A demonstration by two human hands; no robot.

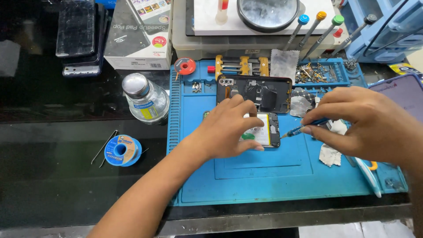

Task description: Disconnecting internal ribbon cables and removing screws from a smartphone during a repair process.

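Bare forearms, no sleeves/gloves

Glass bottle (146, 98) with metal cap, blue solder spool (122, 150), white box (140, 35), stacked dark phones (79, 37), upright screwdrivers (318, 27)

A single head-worn camera looks steeply down and forward from close above the blue mat (273, 176), which fills the centre and right; beyond the mat's left edge, dark bench; past its far edge, boxes.
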